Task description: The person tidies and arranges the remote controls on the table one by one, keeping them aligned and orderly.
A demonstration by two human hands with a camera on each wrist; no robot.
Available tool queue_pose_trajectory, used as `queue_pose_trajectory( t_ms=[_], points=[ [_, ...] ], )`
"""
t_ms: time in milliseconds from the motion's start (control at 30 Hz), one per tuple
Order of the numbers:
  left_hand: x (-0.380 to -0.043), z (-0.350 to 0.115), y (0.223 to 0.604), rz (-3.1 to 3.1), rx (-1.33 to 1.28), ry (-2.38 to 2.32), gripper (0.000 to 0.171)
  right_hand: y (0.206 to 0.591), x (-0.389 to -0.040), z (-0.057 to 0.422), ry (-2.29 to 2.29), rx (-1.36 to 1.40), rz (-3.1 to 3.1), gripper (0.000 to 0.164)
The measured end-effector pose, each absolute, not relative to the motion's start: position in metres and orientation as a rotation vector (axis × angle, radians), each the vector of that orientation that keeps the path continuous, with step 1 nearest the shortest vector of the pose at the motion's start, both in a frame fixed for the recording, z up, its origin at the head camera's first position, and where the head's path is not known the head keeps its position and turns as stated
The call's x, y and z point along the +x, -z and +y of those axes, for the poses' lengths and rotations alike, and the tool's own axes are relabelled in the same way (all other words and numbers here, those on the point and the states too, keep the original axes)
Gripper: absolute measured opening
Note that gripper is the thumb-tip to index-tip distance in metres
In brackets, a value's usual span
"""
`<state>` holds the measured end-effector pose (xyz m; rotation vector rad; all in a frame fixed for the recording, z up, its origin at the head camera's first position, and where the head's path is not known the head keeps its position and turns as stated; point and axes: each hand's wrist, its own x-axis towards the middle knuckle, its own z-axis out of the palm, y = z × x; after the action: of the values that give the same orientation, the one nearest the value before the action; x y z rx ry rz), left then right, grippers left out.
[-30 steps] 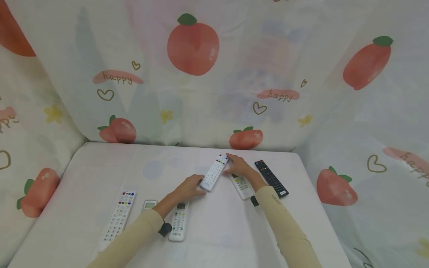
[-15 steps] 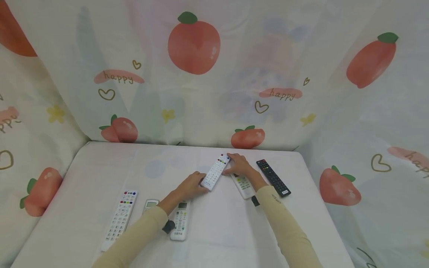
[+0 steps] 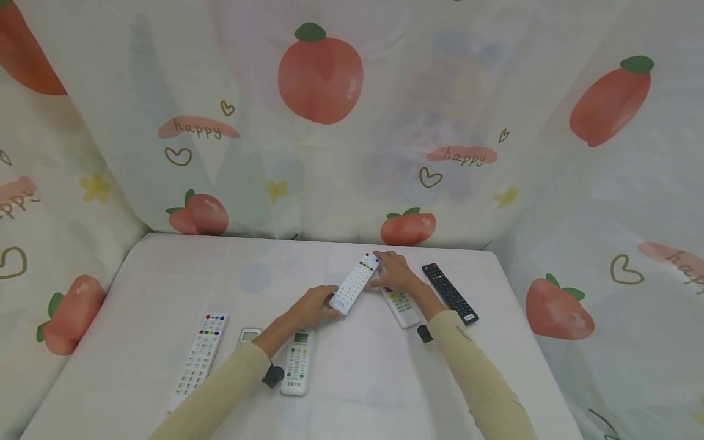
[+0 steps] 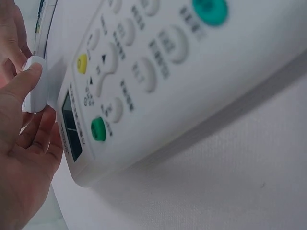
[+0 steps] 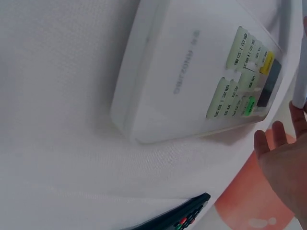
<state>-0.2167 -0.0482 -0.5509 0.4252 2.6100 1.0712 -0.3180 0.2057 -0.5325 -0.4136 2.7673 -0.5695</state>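
Observation:
Both hands are at a white remote control [image 3: 354, 284], slanted above the far middle of the table in the head view. My left hand [image 3: 315, 307] grips its lower end. In the left wrist view the left thumb lies on top of the remote control [image 4: 36, 88] and the fingers curl beneath. My right hand [image 3: 397, 272] pinches its upper end between thumb and forefinger. The right wrist view shows one right fingertip touching the remote control [image 5: 301, 76] at the frame's edge, the other fingers free. Under the right hand lies a white air-conditioner remote [image 3: 403, 307], partly covered.
A black remote [image 3: 451, 293] lies to the right. Another white air-conditioner remote [image 3: 296, 363] lies by the left wrist, beside one with a grey screen [image 3: 250, 334], mostly hidden by the sleeve. A long white remote [image 3: 200, 351] lies left. Patterned cloth [image 3: 330, 153] walls the table [image 3: 352, 391].
The left thumb has drawn in closer to the lower end of the white remote control. That remote and the right hand stay nearly in place; the head view shifts slightly.

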Motion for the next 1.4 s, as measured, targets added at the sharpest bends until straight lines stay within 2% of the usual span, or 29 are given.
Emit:
queue_pose_trajectory(
  t_ms=[300, 733, 1400],
  points=[
    [-0.205, -0.05, 0.547, 2.584, 0.508, -1.126, 0.069, 0.52, -0.304, 0.211, 0.68, -0.429, 2.756, 0.099],
    [-0.184, -0.053, 0.54, 2.528, 0.597, -1.123, 0.073, 0.515, -0.289, 0.212, 0.705, -0.598, 2.707, 0.097],
    [-0.141, -0.036, 0.536, 2.601, 0.585, -0.985, 0.083, 0.512, -0.261, 0.211, 0.666, -0.728, 2.641, 0.094]
  ],
)
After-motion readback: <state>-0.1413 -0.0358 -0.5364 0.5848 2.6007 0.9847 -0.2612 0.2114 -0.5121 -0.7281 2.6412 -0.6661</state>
